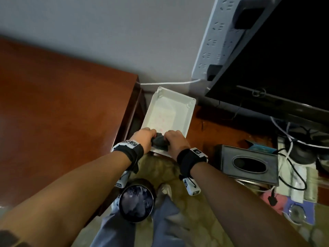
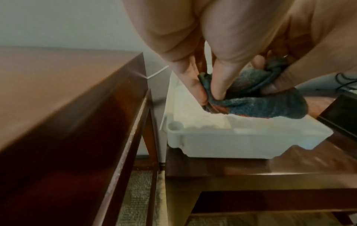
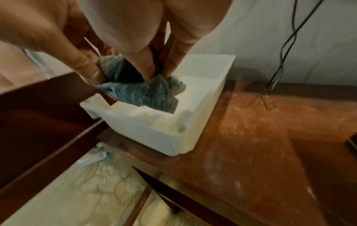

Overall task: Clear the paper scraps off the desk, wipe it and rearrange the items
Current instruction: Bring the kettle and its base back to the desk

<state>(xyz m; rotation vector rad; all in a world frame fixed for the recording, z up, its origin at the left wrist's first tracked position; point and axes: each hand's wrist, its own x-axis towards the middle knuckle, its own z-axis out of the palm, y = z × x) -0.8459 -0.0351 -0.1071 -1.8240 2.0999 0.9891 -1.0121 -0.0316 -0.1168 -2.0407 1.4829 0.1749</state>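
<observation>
Two hands grip a bunched cloth over a white tub.
The left hand (image 1: 144, 138) and right hand (image 1: 177, 139) each curl their fingers tight round one end of the grey cloth (image 1: 160, 142), just above the near end of the tub (image 1: 165, 107), which sits on the desk (image 1: 213, 132).

Pale grey wall (image 1: 89, 18), dark wooden cabinet (image 1: 53, 104) (glossy), beige patterned carpet (image 1: 195, 220)

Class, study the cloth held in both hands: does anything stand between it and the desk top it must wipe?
Yes. The left hand and right hand grip the cloth over the near end of the white tub, which sits on the desk beneath. The dusty wood right of the tub is unobstructed.
</observation>
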